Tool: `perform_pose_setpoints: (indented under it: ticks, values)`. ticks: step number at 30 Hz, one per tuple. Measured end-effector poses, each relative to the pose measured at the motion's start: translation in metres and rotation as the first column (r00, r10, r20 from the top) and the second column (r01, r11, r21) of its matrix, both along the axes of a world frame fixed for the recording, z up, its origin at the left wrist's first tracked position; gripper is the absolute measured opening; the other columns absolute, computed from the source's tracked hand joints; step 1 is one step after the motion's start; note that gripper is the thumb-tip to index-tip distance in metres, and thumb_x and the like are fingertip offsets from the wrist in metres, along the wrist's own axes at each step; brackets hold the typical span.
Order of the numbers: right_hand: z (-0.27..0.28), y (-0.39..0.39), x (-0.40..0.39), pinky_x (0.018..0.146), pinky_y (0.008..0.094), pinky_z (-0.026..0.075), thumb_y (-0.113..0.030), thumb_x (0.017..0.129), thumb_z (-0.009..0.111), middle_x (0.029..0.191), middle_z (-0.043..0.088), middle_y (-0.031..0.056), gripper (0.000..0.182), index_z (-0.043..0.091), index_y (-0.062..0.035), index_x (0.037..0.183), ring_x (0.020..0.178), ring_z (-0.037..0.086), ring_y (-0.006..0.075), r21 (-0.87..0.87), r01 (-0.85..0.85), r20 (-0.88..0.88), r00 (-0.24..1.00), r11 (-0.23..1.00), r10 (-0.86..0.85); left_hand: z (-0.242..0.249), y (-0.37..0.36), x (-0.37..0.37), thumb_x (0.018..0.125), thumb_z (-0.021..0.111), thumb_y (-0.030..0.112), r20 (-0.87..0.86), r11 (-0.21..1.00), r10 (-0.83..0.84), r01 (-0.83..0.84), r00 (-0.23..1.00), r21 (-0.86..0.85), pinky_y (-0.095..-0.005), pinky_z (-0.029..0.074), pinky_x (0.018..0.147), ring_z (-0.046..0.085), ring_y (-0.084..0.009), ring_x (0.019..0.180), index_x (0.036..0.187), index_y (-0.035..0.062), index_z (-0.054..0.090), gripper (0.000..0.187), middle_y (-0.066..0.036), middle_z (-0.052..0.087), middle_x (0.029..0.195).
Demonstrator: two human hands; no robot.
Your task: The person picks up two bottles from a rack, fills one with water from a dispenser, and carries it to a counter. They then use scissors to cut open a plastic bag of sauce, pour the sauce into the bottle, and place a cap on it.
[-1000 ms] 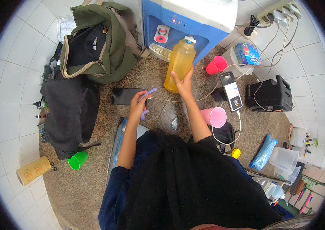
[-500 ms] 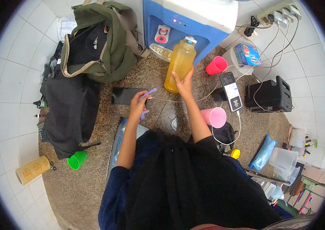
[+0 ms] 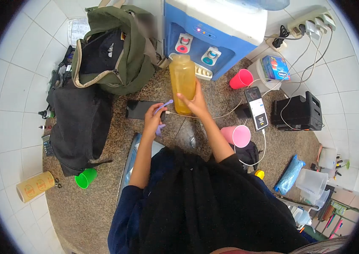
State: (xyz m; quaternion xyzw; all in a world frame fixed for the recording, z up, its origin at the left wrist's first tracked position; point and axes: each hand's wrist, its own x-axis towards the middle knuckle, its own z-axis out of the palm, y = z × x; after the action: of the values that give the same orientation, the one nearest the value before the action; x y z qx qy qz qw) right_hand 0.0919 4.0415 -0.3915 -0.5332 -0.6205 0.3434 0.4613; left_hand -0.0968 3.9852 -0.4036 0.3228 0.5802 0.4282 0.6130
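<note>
My right hand point(image 3: 193, 103) grips the lower part of a tall yellow bottle point(image 3: 182, 80), which stands upright in front of the blue and white water dispenser point(image 3: 213, 29), below its taps. The bottle's top looks open, with no cap on it. My left hand point(image 3: 152, 119) holds a small purple piece point(image 3: 162, 106) with a strap, just right of a black phone point(image 3: 139, 109) lying on the granite counter point(image 3: 103, 186).
A green backpack point(image 3: 111, 51) and a black bag point(image 3: 80, 122) fill the left side. Two pink cups point(image 3: 240, 78) point(image 3: 236, 135), a charging phone point(image 3: 257, 109), a black box point(image 3: 298, 112) and cables lie at right. A green cup point(image 3: 85, 178) and a yellow tube point(image 3: 35, 186) sit left front.
The bottle has shifted left and nearer to me with my right hand. Its white and blue cap no longer shows on top. My left hand stays in place.
</note>
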Motion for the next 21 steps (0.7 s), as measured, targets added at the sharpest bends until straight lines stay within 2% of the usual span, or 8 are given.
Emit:
perform_pose_setpoints:
  ticks: [2, 5, 8, 13, 17, 21]
  values:
    - [-0.001, 0.016, -0.008, 0.103, 0.04, 0.036, -0.03, 0.076, 0.076, 0.132, 0.045, 0.0212, 0.085, 0.027, -0.0003, 0.138, 0.123, 0.045, 0.032, 0.019, 0.052, 0.024, 0.998, 0.998, -0.053, 0.003, 0.001, -0.003, 0.089, 0.057, 0.018, 0.006, 1.0, 0.019, -0.018, 1.0, -0.017, -0.0191, 0.034, 0.044, 0.041, -0.0031, 0.046, 0.116, 0.0033, 0.058, 0.03, -0.005, 0.069, 0.097]
    - [-0.005, 0.042, -0.011, 0.102, 0.0397, 0.037, -0.031, 0.076, 0.076, 0.131, 0.045, 0.0217, 0.085, 0.027, -0.0003, 0.138, 0.122, 0.047, 0.0321, -0.083, 0.044, -0.084, 0.995, 0.996, -0.051, 0.006, 0.0, -0.007, 0.089, 0.057, 0.018, -0.013, 0.999, 0.033, -0.033, 0.999, -0.03, -0.0192, 0.034, 0.043, 0.04, -0.0034, 0.045, 0.117, 0.0028, 0.057, 0.031, -0.005, 0.069, 0.097]
    - [-0.015, 0.059, -0.015, 0.101, 0.0399, 0.037, -0.033, 0.077, 0.075, 0.131, 0.045, 0.0218, 0.083, 0.028, -0.0003, 0.137, 0.121, 0.047, 0.0319, -0.041, 0.088, -0.072, 0.993, 0.995, -0.091, 0.005, 0.001, -0.01, 0.089, 0.057, 0.017, -0.029, 0.998, 0.044, -0.045, 0.999, -0.038, -0.0195, 0.033, 0.043, 0.04, -0.0037, 0.046, 0.117, 0.0023, 0.057, 0.032, -0.005, 0.069, 0.098]
    - [-0.009, 0.06, -0.014, 0.1, 0.0402, 0.039, -0.034, 0.077, 0.074, 0.129, 0.047, 0.022, 0.083, 0.028, -0.0008, 0.137, 0.119, 0.049, 0.0329, -0.047, 0.082, -0.051, 0.995, 0.996, -0.084, 0.001, 0.001, -0.015, 0.085, 0.062, 0.016, 0.002, 0.996, 0.076, -0.076, 0.997, -0.048, -0.019, 0.034, 0.044, 0.041, -0.0037, 0.047, 0.113, 0.0043, 0.059, 0.03, -0.004, 0.068, 0.098]
    - [0.0, 0.057, -0.013, 0.099, 0.0406, 0.039, -0.037, 0.077, 0.074, 0.129, 0.048, 0.0222, 0.085, 0.027, -0.0013, 0.138, 0.118, 0.05, 0.0334, -0.121, 0.105, -0.003, 0.994, 0.987, -0.106, 0.0, -0.001, -0.013, 0.086, 0.062, 0.016, -0.002, 0.997, 0.057, -0.057, 0.998, -0.048, -0.0191, 0.034, 0.044, 0.042, -0.0038, 0.047, 0.113, 0.0043, 0.059, 0.03, -0.004, 0.068, 0.097]
    - [-0.006, 0.06, -0.012, 0.099, 0.0407, 0.039, -0.039, 0.077, 0.074, 0.129, 0.048, 0.0227, 0.086, 0.026, -0.0015, 0.138, 0.119, 0.05, 0.0336, -0.106, 0.093, -0.012, 0.995, 0.99, -0.095, 0.004, 0.0, -0.01, 0.087, 0.06, 0.016, -0.033, 0.996, 0.045, -0.048, 0.998, -0.073, -0.0191, 0.034, 0.044, 0.042, -0.0039, 0.047, 0.114, 0.0036, 0.058, 0.03, -0.005, 0.068, 0.097]
